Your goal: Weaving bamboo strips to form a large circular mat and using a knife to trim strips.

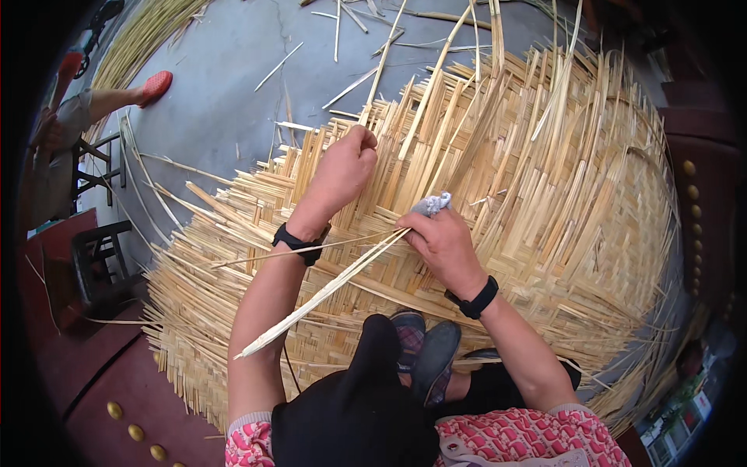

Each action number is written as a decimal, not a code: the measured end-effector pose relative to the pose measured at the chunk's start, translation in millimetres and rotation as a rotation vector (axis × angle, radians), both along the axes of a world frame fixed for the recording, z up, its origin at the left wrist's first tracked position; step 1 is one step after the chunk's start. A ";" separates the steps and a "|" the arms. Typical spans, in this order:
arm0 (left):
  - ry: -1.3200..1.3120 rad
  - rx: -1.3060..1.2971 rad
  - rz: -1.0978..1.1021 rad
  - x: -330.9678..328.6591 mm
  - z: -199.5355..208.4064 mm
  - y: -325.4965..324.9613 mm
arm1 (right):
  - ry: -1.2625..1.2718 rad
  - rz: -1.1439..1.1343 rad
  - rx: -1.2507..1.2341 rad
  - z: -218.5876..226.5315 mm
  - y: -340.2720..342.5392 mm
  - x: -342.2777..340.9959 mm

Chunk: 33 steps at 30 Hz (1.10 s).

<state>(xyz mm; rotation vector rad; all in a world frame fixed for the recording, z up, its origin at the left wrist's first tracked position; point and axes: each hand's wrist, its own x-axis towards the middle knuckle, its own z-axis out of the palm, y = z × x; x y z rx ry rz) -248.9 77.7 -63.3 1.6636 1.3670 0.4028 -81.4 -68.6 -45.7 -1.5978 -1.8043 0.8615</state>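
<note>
A large woven reed mat (537,257), with loose strip ends sticking out along its edges, spreads beneath both my hands. At its far left part my left hand (342,171) is closed, its fingertips pinching a long thin reed strip (381,68) that runs away from me. Nearer the middle, my right hand (447,243) is closed round a few pale reed strips (319,300), whose free ends point toward my left forearm. A grey-white cloth wrap (433,204) covers a finger of this hand. Each wrist wears a dark band.
Reed scraps (354,87) lie on the grey floor beyond the mat. A bundle of reeds (144,43) lies at the far left, near another person's red shoe (156,88). A dark low chair (101,261) stands left. My shoes (434,354) rest on the mat's near part.
</note>
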 end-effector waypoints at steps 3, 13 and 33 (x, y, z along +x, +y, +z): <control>0.063 -0.234 -0.148 -8.9 17.0 11.5 | 0.046 -0.022 0.039 -1.3 1.4 -0.3; -0.477 -0.468 -0.040 -6.9 5.0 -13.6 | 0.134 -0.220 0.016 0.1 -1.2 -2.6; -1.424 -0.210 0.700 -54.1 -13.9 -64.3 | 0.355 -0.371 -0.338 -31.1 25.0 -0.6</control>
